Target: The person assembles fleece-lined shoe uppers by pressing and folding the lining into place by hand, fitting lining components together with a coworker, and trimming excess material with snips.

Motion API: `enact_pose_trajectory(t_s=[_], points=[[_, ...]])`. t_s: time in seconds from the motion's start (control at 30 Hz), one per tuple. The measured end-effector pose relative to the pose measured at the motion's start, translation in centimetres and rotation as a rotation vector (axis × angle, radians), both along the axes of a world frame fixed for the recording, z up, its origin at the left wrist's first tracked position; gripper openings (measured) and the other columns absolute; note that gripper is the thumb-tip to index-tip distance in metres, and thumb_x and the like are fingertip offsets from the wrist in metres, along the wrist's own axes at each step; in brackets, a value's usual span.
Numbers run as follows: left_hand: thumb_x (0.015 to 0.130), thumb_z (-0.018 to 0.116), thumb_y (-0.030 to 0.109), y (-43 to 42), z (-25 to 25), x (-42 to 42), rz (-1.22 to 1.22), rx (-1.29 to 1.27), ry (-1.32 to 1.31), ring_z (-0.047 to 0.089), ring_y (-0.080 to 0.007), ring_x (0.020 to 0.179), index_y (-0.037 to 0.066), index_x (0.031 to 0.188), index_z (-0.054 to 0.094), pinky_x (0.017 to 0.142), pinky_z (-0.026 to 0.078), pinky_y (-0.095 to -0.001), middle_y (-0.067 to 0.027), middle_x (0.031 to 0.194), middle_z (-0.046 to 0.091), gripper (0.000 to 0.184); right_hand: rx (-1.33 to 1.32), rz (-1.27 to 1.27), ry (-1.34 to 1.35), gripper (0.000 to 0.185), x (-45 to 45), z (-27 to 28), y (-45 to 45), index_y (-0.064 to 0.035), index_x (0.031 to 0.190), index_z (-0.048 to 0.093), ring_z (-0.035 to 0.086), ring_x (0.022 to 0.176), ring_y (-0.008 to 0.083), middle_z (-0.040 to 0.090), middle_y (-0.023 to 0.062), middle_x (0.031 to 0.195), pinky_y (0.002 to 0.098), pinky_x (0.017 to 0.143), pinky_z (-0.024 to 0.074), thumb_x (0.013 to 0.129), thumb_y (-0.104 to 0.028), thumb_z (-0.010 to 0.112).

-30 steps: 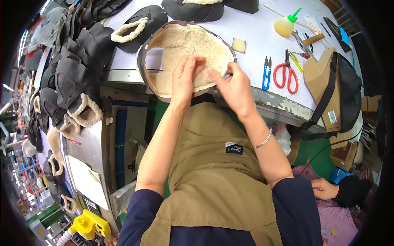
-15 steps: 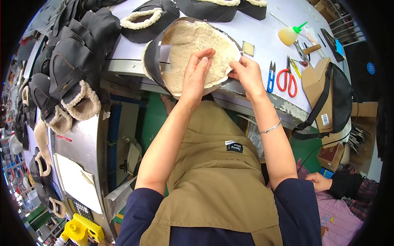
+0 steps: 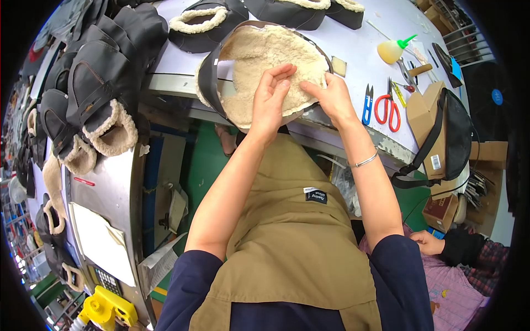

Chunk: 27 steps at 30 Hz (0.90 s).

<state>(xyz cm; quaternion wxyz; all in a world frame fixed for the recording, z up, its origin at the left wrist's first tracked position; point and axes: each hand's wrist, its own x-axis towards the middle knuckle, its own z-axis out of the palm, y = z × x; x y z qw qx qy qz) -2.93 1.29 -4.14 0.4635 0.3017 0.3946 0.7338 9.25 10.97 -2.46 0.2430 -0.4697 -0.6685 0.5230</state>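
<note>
A dark piece with a cream fleece lining point(image 3: 248, 71) lies at the table's front edge, its fleece side facing up. My left hand point(image 3: 270, 99) rests over the fleece with its fingers apart from the thumb, nothing gripped in it. At the right rim, my right hand point(image 3: 331, 96) pinches the edge of the lined piece between thumb and fingers. Just beyond that rim sits a small cream square point(image 3: 339, 67). To the right are blue snips point(image 3: 367, 105) and red-handled scissors point(image 3: 387, 107).
Dark fleece-trimmed pieces point(image 3: 99, 83) are heaped at left, with more point(image 3: 210, 25) at the back. A green-tipped bottle point(image 3: 391, 51), a hammer point(image 3: 419, 70) and a black bag point(image 3: 452, 132) stand right. Another person's hand point(image 3: 428, 243) shows at lower right.
The view has shifted. My right hand, earlier low over the right rim, now pinches the edge. My left hand's fingers have opened somewhat over the fleece.
</note>
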Motion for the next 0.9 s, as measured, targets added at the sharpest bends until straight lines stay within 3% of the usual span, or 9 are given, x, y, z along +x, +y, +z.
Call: enact_pose_trajectory(t_s=[0.17,0.23,0.37,0.57,0.77,0.9], points=[[0.095,0.045,0.0,0.2,-0.1,0.1,0.031,-0.034,0.007,0.047,-0.0184,0.125,-0.001,0.129,0.044,0.108,0.034,-0.0298,-0.0154,0.13,0.053,0.034,-0.114,-0.047,0.263,0.03,1.2,-1.4,0.2,0.0052,0.11,0.064,0.064,0.088,0.0121,0.068,0.0085,0.102,0.0255,0.075,0.0512,0.087,-0.013,0.07],[0.094,0.048,-0.001,0.2,0.1,0.3,0.054,-0.06,0.026,0.05,-0.0195,0.123,0.0,0.126,0.045,0.107,0.035,-0.0319,-0.015,0.125,0.056,0.032,-0.093,-0.103,0.327,0.027,1.2,-1.9,-0.1,0.0052,0.106,0.067,0.063,0.084,0.0114,0.069,0.0079,0.098,0.0256,0.073,0.0505,0.085,-0.011,0.071],[0.096,0.047,0.003,0.3,0.0,0.6,0.078,-0.078,0.118,0.05,-0.0163,0.122,-0.002,0.13,0.042,0.104,0.037,-0.0273,-0.0151,0.128,0.057,0.034,-0.134,-0.121,0.431,0.026,1.2,-1.5,-0.6,0.0054,0.104,0.068,0.063,0.083,0.011,0.07,0.0078,0.097,0.0254,0.073,0.05,0.084,-0.009,0.072],[0.095,0.046,-0.001,0.5,0.3,0.5,0.072,-0.114,0.107,0.05,-0.0205,0.123,-0.002,0.125,0.044,0.106,0.037,-0.0313,-0.0166,0.126,0.056,0.03,-0.081,-0.052,0.368,0.027,1.7,-1.9,0.3,0.0044,0.102,0.068,0.062,0.078,0.0099,0.069,0.0068,0.091,0.0242,0.07,0.0497,0.084,-0.015,0.073],[0.094,0.046,-0.002,0.5,0.4,0.3,0.052,-0.135,0.14,0.05,-0.0207,0.123,-0.003,0.126,0.043,0.107,0.037,-0.032,-0.0172,0.126,0.056,0.031,-0.183,0.112,0.044,0.027,2.9,0.7,0.1,0.0027,0.097,0.068,0.061,0.066,0.0087,0.068,0.0052,0.081,0.023,0.06,0.0508,0.082,-0.02,0.073],[0.091,0.047,-0.005,0.8,-0.2,0.5,0.077,-0.094,0.231,0.052,-0.0231,0.123,-0.003,0.122,0.048,0.104,0.04,-0.0333,-0.0172,0.124,0.057,0.031,-0.167,0.157,0.038,0.028,2.8,0.3,0.5,0.0033,0.101,0.066,0.062,0.067,0.0094,0.068,0.0062,0.085,0.0223,0.06,0.0519,0.085,-0.019,0.069]])
